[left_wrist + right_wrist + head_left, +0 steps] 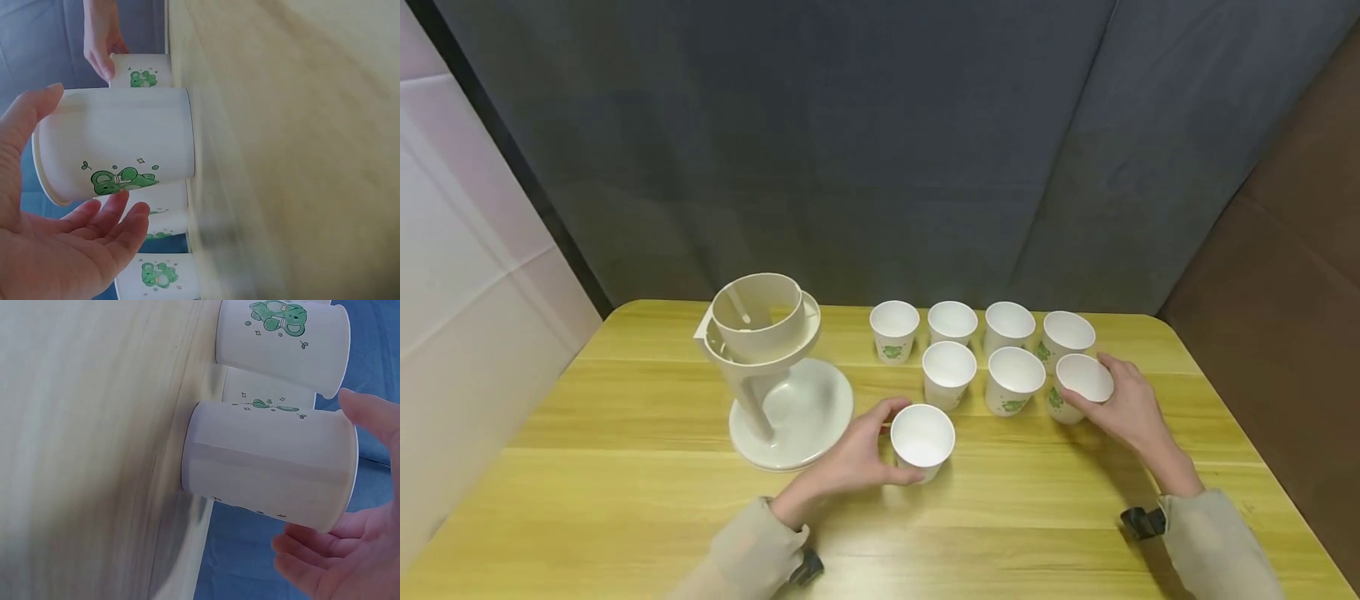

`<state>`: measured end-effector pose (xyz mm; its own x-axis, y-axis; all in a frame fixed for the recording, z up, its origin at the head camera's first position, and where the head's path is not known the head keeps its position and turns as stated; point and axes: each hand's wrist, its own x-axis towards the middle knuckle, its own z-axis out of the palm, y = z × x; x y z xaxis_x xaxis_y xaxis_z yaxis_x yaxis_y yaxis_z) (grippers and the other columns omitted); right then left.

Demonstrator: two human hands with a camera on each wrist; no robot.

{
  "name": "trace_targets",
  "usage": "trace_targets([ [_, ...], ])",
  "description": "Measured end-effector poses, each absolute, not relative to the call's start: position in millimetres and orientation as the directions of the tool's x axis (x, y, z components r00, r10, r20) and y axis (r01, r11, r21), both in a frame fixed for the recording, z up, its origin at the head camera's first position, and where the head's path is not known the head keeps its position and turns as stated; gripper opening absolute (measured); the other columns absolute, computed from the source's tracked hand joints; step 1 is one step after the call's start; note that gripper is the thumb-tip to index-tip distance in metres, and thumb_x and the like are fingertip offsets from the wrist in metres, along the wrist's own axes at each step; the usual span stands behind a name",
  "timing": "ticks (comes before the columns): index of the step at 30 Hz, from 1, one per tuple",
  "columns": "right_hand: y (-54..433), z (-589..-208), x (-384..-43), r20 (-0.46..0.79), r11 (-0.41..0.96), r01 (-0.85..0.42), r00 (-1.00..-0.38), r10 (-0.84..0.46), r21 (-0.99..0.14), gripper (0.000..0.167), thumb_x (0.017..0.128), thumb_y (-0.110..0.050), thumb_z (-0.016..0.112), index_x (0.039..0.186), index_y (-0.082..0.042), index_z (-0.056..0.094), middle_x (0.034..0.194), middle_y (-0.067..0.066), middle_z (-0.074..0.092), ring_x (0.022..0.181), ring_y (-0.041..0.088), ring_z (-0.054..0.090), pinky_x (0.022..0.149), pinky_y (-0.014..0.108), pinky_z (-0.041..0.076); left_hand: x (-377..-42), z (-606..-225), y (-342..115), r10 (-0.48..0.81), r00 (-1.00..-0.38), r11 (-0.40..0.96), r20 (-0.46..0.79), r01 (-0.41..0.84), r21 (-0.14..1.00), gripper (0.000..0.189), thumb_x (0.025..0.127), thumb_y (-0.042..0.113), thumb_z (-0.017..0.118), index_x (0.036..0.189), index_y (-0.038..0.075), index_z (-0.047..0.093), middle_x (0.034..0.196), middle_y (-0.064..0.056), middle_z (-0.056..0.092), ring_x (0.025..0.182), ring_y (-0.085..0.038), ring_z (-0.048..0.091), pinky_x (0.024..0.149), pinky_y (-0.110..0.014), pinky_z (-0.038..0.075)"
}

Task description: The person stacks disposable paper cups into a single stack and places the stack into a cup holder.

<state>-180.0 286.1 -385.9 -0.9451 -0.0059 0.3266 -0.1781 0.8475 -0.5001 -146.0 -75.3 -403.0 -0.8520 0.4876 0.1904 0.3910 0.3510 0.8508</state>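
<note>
My left hand is around a white paper cup at the front, thumb on the near side and fingers on the far side. In the left wrist view this cup stands upright with a green cartoon animal printed on it, its base close to the table. My right hand holds another paper cup near its rim, at the right end of the second row. The right wrist view shows that cup's side seam, with the thumb at the rim and the fingers along the opposite side.
Several matching cups line the table's back edge, and two more stand in the row before them. Left of them is a cream plastic stand with a ring-shaped top and round base. A dark curtain hangs behind the wooden table.
</note>
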Motion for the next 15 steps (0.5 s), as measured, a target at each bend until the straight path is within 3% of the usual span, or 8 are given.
trace_targets([
  [15,287.5,-384.3,-178.4,0.298,0.841,-0.159,-0.955,0.003,-0.518,0.068,0.071,-0.034,0.079,0.116,0.011,0.052,0.106,0.03,0.054,0.092,0.041,0.052,0.07,0.049,0.044,-147.0,-403.3,-70.4,0.46,-0.866,0.408,0.194,0.401,0.82,0.067,0.062,0.014,0.086,0.12,0.002,0.054,0.111,-0.003,0.062,0.099,-0.017,0.057,0.087,-0.034,0.047],
])
